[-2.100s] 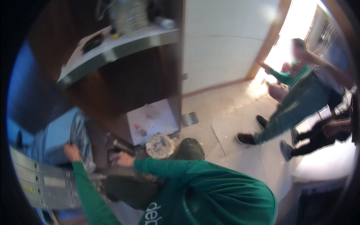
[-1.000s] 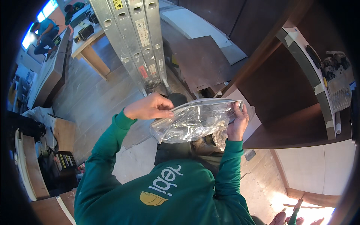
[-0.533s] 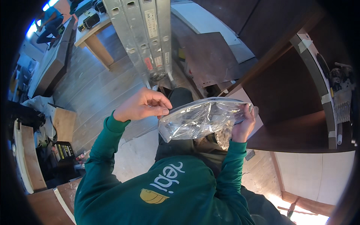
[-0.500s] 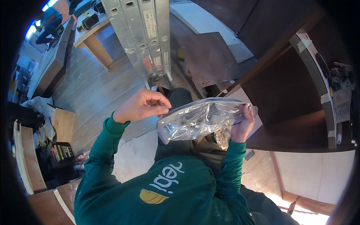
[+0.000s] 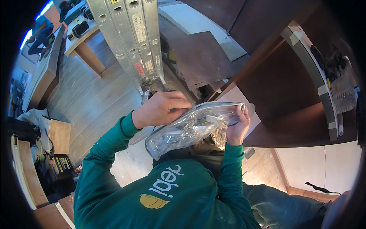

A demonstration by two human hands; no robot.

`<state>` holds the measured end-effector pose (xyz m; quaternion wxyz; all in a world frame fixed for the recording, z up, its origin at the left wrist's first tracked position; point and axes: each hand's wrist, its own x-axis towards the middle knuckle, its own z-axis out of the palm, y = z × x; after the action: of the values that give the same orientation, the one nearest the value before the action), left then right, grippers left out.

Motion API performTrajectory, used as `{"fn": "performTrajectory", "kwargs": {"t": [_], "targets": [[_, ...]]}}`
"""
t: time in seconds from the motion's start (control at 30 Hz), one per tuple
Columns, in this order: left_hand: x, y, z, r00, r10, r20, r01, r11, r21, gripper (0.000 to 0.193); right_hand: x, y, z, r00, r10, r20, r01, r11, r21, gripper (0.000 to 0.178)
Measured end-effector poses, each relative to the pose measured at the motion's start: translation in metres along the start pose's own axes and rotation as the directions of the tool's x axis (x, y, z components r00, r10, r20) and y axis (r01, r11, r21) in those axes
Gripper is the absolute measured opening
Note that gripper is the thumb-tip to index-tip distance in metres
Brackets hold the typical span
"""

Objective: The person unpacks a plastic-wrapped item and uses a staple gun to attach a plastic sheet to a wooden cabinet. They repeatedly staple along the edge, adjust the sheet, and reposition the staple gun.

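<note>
A clear plastic bag [image 5: 179, 131] with a grey strip along its upper edge hangs slantwise in front of my body. At its right end my right hand [image 5: 237, 128] grips the edge, thumb up against the plastic. My left hand [image 5: 162, 110] is closed, thumb and fingers pinched at the upper edge, left of the middle. Shiny plastic hides what the bag holds, if anything; a pale patch shows through it. Just below my right hand is more crinkled clear plastic [image 5: 219, 136].
An aluminium ladder [image 5: 129, 42] stands ahead. Right of it lie dark and white panels [image 5: 204, 57]. A dark cabinet [image 5: 284, 91] is at the right, with taped edging. A wooden bench [image 5: 82, 42] stands far left, and a person [image 5: 41, 34] sits beyond it. Left lies a wooden box [image 5: 59, 133].
My left hand has moved right and taken hold of the bag's upper edge. The bag's left end has dropped lower. The whole view has shifted slightly.
</note>
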<state>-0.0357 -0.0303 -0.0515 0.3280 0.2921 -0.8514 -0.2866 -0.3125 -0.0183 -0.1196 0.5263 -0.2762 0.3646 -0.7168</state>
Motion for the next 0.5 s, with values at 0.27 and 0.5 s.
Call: {"fn": "performTrajectory", "kwargs": {"t": [0.27, 0.5], "targets": [[0.014, 0.013, -0.002, 0.997, -0.072, 0.041, 0.078, 0.981, -0.178, 0.022, -0.001, -0.001, -0.007, 1.000, 0.005, -0.020, -0.005, 1.000, -0.010, 0.011], [0.016, 0.012, 0.002, 0.997, -0.021, 0.073, 0.026, 0.997, -0.076, 0.030, -0.006, 0.000, -0.004, 1.000, 0.026, -0.013, -0.026, 1.000, -0.012, 0.011]]}}
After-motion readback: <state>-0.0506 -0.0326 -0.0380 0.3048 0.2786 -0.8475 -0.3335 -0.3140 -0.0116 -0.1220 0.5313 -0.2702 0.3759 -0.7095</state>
